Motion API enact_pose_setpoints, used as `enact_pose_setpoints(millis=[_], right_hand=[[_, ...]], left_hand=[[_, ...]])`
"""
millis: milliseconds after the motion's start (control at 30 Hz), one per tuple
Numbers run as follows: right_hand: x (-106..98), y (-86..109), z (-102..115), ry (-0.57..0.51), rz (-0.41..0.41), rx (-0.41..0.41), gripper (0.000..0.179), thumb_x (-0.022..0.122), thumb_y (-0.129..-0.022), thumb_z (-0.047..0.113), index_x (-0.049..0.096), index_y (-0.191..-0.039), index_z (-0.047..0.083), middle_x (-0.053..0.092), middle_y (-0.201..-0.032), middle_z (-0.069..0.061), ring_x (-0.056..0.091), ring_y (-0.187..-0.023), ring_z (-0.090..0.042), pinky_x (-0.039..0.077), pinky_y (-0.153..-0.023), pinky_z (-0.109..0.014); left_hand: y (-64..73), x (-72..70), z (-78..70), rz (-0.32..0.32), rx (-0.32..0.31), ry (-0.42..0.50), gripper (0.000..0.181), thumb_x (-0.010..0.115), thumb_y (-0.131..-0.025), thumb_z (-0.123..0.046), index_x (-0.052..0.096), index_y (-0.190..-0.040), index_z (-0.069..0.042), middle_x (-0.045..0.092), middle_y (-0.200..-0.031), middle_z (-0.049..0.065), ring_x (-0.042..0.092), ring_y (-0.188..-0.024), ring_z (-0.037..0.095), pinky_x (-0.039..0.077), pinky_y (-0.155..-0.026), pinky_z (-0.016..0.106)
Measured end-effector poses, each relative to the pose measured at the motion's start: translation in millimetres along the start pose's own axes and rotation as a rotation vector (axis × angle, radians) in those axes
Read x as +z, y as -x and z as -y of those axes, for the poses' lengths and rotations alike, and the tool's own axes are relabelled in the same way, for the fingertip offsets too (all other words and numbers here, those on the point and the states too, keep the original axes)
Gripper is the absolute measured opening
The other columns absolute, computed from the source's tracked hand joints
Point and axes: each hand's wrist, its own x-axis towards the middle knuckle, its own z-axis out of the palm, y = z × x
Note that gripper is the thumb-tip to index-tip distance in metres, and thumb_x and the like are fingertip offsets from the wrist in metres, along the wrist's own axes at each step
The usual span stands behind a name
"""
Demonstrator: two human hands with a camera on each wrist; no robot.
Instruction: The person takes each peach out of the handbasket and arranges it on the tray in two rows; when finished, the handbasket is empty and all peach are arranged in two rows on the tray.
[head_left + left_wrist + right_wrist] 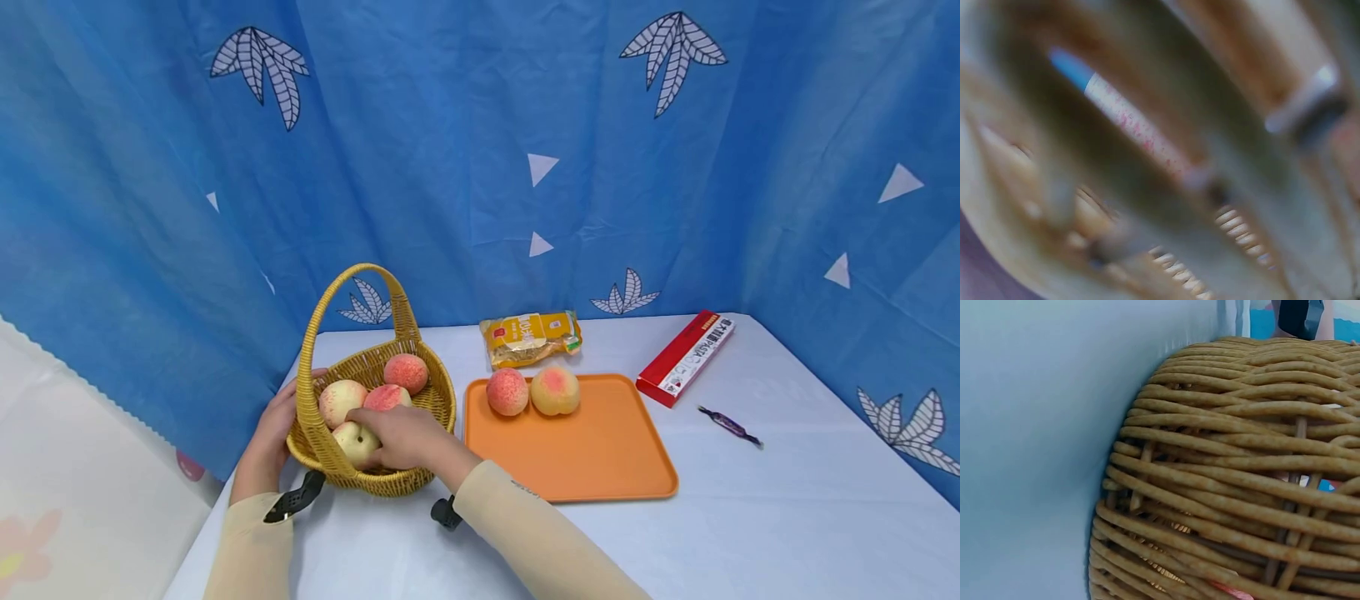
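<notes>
Basket [390,485], upright, handle [307,358] spanning near to far

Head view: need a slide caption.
Right hand grips a peach in a wicker basket, left hand at its side; two peaches on orange tray.

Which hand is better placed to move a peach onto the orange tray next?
Probably the right hand: it touches a pale peach in the basket, nearer the tray; the left hand is at the basket's left side.
</notes>
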Motion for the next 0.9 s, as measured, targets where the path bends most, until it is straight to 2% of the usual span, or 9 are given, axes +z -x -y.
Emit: enact_pose_setpoints(millis=[167, 333, 467, 567, 700, 800, 900], right_hand=[[0.2, 1.6, 1.5, -0.008, -0.031, 0.011, 0.061, 0.068, -0.094, 0.040, 0.041, -0.149, 0.039, 0.069, -0.120, 0.011, 0.065, -0.095, -0.008, 0.054, -0.081, -0.030], [-1.4, 5.1, 0.5, -0.116, -0.177, 0.077, 0.069, 0.068, -0.093, 0.046, 0.033, -0.153, 0.041, 0.070, -0.120, 0.008, 0.068, -0.096, -0.013, 0.055, -0.081, -0.031], [-4.6, 9.3, -1.8, -0.276, -0.289, 0.109, 0.072, 0.070, -0.093, 0.042, 0.030, -0.154, 0.041, 0.071, -0.104, 0.006, 0.065, -0.083, -0.008, 0.052, -0.073, -0.025], [-7.4, 14.2, -4.0, -0.438, -0.334, 0.122, 0.073, 0.070, -0.093, 0.039, 0.031, -0.154, 0.039, 0.071, -0.098, 0.005, 0.062, -0.077, -0.001, 0.050, -0.068, -0.019], [-9.8, 21.7, -7.4, -0.638, -0.361, 0.105, 0.072, 0.071, -0.094, 0.035, 0.032, -0.154, 0.038, 0.074, -0.101, -0.001, 0.071, -0.077, -0.009, 0.052, -0.068, -0.018], [-10.3, 26.3, -11.2, -0.716, -0.395, 0.071, 0.072, 0.071, -0.094, 0.031, 0.032, -0.155, 0.036, 0.077, -0.102, -0.005, 0.074, -0.080, -0.012, 0.053, -0.071, -0.018], [-9.9, 30.2, -15.1, -0.781, -0.421, 0.040, 0.071, 0.072, -0.094, 0.028, 0.034, -0.154, 0.036, 0.076, -0.110, -0.007, 0.072, -0.090, -0.007, 0.055, -0.072, -0.020]], left_hand=[[1.2, -1.5, 2.8, 0.004, 0.010, 0.006, 0.052, 0.038, -0.105, -0.052, 0.042, -0.151, -0.028, 0.032, -0.155, 0.004, 0.039, -0.125, 0.010, 0.041, -0.094, 0.021], [1.3, -2.0, 5.2, 0.005, 0.039, 0.015, 0.054, 0.037, -0.106, -0.050, 0.039, -0.154, -0.025, 0.030, -0.156, 0.005, 0.037, -0.126, 0.010, 0.040, -0.093, 0.021], [2.0, -1.7, 4.8, 0.012, 0.044, 0.018, 0.054, 0.036, -0.107, -0.049, 0.037, -0.155, -0.023, 0.027, -0.160, 0.006, 0.035, -0.127, 0.008, 0.039, -0.094, 0.020], [2.6, -2.0, 3.5, 0.025, 0.055, 0.023, 0.055, 0.035, -0.108, -0.047, 0.035, -0.155, -0.020, 0.027, -0.160, 0.006, 0.038, -0.123, 0.005, 0.039, -0.093, 0.019], [1.7, -3.3, 1.0, 0.030, 0.058, 0.025, 0.056, 0.035, -0.107, -0.047, 0.034, -0.156, -0.020, 0.027, -0.160, 0.005, 0.040, -0.119, 0.001, 0.039, -0.093, 0.017], [0.4, -3.6, -0.9, 0.031, 0.059, 0.030, 0.058, 0.036, -0.106, -0.049, 0.034, -0.156, -0.020, 0.025, -0.162, 0.005, 0.039, -0.122, 0.002, 0.039, -0.094, 0.017], [0.3, -3.2, -1.4, 0.020, 0.053, 0.029, 0.059, 0.036, -0.105, -0.052, 0.036, -0.156, -0.022, 0.026, -0.162, 0.005, 0.038, -0.124, 0.004, 0.039, -0.095, 0.018]])
